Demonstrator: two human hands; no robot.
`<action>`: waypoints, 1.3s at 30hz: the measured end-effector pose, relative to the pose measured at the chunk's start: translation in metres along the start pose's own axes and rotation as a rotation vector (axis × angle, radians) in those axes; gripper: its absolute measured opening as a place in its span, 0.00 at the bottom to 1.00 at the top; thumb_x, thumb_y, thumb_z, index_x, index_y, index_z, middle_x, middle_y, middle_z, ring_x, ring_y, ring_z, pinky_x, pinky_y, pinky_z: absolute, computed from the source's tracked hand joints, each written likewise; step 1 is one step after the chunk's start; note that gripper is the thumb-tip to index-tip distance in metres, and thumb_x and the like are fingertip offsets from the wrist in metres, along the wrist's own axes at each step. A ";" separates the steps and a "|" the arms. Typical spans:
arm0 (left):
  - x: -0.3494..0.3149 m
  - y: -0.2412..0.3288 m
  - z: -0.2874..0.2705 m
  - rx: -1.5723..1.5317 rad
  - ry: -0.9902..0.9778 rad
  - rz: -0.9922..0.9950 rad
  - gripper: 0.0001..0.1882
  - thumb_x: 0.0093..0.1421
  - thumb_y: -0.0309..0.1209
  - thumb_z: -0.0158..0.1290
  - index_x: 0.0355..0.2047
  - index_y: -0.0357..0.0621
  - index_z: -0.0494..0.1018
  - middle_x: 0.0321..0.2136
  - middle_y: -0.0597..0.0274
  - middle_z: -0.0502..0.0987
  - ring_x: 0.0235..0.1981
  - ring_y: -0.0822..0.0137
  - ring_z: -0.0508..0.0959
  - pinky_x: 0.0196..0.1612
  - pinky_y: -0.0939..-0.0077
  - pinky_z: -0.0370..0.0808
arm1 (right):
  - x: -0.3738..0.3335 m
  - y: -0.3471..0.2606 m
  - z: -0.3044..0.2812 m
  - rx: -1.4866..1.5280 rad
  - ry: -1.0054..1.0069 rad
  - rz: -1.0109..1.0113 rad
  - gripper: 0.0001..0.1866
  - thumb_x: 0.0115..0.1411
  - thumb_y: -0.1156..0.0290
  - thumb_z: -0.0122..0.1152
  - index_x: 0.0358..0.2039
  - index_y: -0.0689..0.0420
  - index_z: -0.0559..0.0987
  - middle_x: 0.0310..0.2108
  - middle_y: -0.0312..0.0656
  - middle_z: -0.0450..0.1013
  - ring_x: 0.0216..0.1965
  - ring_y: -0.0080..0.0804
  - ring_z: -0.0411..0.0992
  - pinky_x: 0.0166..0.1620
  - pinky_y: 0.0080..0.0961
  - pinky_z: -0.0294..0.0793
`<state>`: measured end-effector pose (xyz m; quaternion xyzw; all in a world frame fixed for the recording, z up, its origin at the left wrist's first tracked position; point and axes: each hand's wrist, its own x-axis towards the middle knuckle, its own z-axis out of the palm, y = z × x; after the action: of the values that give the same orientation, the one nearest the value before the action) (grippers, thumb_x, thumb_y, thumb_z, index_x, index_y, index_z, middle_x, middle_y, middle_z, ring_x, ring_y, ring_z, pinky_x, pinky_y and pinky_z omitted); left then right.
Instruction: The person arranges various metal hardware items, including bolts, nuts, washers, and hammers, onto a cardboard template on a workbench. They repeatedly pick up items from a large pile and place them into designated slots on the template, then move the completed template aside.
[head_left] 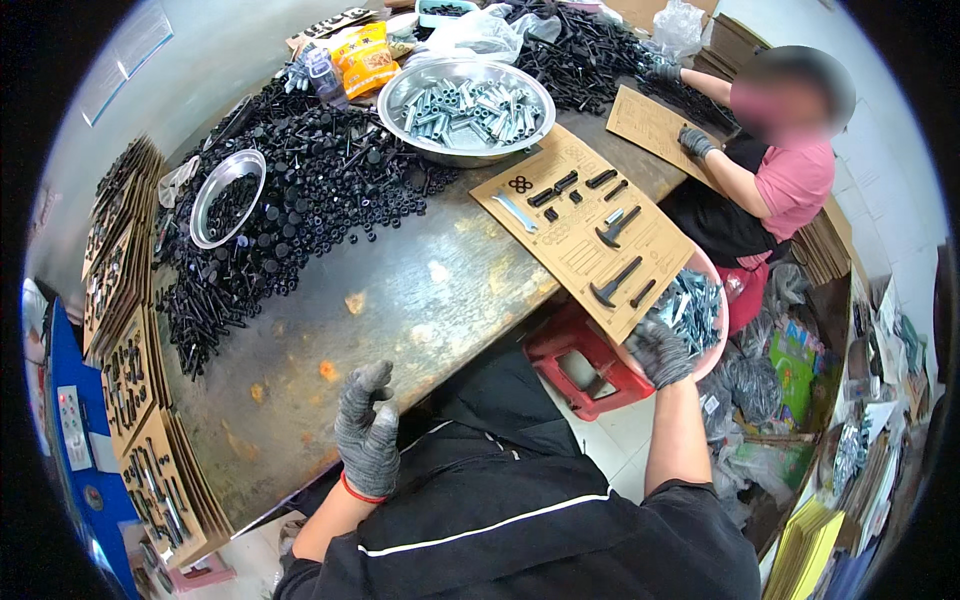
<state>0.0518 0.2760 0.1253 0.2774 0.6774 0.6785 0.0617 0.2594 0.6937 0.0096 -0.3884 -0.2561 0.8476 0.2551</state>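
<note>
Cardboard sheet [585, 255], bearing a silver wrench [515, 212] and black hammer-shaped pieces [617, 282], slants across the edge of a worn metal table [400, 290], its near corner jutting out beside my gloved right hand [660, 352]. That forearm runs straight up from a black sleeve, the wrist turned so the hand angles up and left; its fingertips are partly masked, and I cannot tell whether they pinch the corner or merely rest by it. My gloved left hand [367, 428] is raised before the table, above a red wristband [361, 491], its fingers released and loosely bent, thumb apart. The sheet and my right hand hide parts of a pink basin [724, 320] filled with silver metal pieces [690, 305], while the sheet also covers part of a red stool [600, 408]; fine printing on the cardboard is too small to make out. Rusty blotches mark the grey tabletop, where a heap of black parts [300, 190] spreads beside a steel basin [470, 155] of silver tubes [470, 110]. At right, a co-worker [800, 180] in pink rests one gloved hand on another board [650, 130]. Plastic bags [750, 390] crowd the floor beyond the stool.
</note>
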 end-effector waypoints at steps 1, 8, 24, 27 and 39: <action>0.004 0.003 0.009 0.007 -0.024 0.000 0.21 0.60 0.34 0.54 0.53 0.42 0.71 0.51 0.59 0.74 0.49 0.66 0.72 0.52 0.69 0.68 | 0.004 0.002 0.001 0.073 -0.150 0.063 0.28 0.54 0.80 0.58 0.57 0.57 0.66 0.48 0.47 0.72 0.46 0.44 0.73 0.48 0.41 0.77; 0.005 0.013 0.025 -0.011 0.054 -0.107 0.21 0.60 0.30 0.53 0.53 0.40 0.69 0.50 0.58 0.73 0.52 0.66 0.72 0.53 0.70 0.68 | 0.033 0.008 0.010 0.009 -0.421 0.019 0.35 0.47 0.83 0.67 0.58 0.58 0.66 0.53 0.44 0.70 0.54 0.43 0.69 0.58 0.39 0.70; -0.006 0.025 -0.029 0.211 0.158 0.062 0.23 0.56 0.24 0.51 0.54 0.40 0.68 0.49 0.56 0.74 0.49 0.65 0.73 0.51 0.70 0.70 | -0.080 0.028 0.014 -0.478 -0.495 0.210 0.45 0.40 0.70 0.75 0.60 0.61 0.64 0.54 0.47 0.69 0.55 0.44 0.70 0.57 0.41 0.71; -0.022 0.029 -0.050 0.187 0.195 0.040 0.22 0.55 0.22 0.51 0.52 0.41 0.70 0.47 0.57 0.75 0.48 0.67 0.73 0.51 0.70 0.69 | -0.088 0.046 0.038 -0.521 -0.583 0.300 0.45 0.40 0.70 0.76 0.59 0.61 0.64 0.54 0.47 0.70 0.55 0.44 0.70 0.57 0.42 0.71; -0.136 -0.003 -0.103 -0.005 -0.465 -0.922 0.18 0.63 0.41 0.53 0.43 0.39 0.77 0.35 0.63 0.80 0.36 0.74 0.77 0.41 0.79 0.74 | -0.094 0.152 0.123 -0.924 -0.917 0.605 0.38 0.45 0.67 0.73 0.57 0.64 0.68 0.49 0.48 0.74 0.51 0.42 0.73 0.55 0.37 0.72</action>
<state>0.1173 0.1230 0.0903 0.0936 0.6962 0.5027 0.5038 0.1799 0.4930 0.0327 -0.1156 -0.5513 0.7641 -0.3146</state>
